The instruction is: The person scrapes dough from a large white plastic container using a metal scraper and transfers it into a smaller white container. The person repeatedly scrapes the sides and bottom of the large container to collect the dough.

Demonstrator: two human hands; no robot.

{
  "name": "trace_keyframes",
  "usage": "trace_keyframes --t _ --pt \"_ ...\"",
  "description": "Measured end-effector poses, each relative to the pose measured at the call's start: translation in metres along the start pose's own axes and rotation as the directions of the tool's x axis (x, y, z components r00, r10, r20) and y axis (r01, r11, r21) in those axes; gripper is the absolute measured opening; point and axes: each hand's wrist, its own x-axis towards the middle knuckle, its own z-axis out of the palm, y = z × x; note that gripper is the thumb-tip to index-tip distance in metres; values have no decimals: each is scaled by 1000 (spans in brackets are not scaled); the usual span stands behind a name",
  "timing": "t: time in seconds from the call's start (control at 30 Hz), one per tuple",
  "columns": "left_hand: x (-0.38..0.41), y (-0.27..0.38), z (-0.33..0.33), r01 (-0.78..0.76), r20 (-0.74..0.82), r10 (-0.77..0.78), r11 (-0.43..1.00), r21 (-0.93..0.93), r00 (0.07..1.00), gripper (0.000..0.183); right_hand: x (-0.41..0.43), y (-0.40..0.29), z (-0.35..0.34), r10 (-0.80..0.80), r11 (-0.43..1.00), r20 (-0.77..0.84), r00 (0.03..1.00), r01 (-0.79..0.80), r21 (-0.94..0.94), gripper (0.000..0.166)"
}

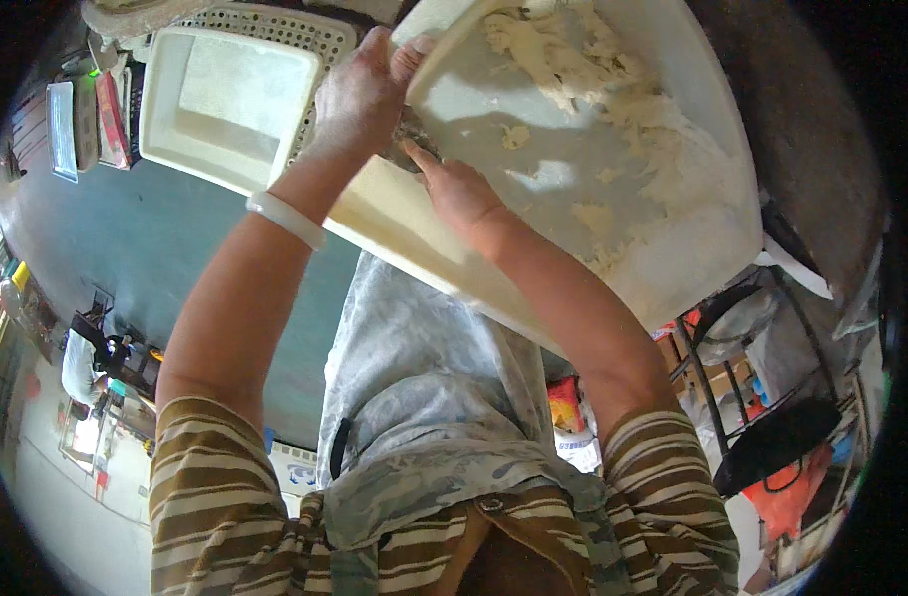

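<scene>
A large white plastic tub is tilted in front of me. Pale, sticky dough clings to its far side, and thinner smears and small scraps dot the bottom. My left hand, dusted with flour and with a white bangle on the wrist, grips the tub's rim at the upper left. Just below it, my right hand reaches over the near wall, its index finger touching a dark, flour-flecked thing between the hands. What that thing is, and whether the hidden fingers hold it, I cannot tell.
Left of the tub stands a smaller white basin beside a perforated plastic crate. Boxes and trays stand farther left on the greenish floor. A black metal-framed chair is at the right. A person is far off at the left.
</scene>
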Motion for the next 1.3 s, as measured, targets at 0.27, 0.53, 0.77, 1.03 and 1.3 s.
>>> trace_keyframes --t 0.27,0.53,0.77,1.03,1.3 --pt "-5 -5 7 -126 -76 119 988 -91 990 72 -152 113 17 254 936 -247 935 -174 305 59" --pt "-7 5 9 -119 -99 117 993 -16 988 71 -41 78 -35 288 957 -244 926 -268 112 50" --pt "-5 5 5 -46 -20 45 999 -10 999 67 -61 93 -50 72 952 -581 811 119 283 50" --pt "-9 16 6 -50 -38 49 998 -26 998 63 -131 117 62 263 965 -153 953 -263 21 63" --pt "-8 11 10 -85 -106 82 996 -20 991 63 -10 89 -101 184 918 -664 725 115 380 52"
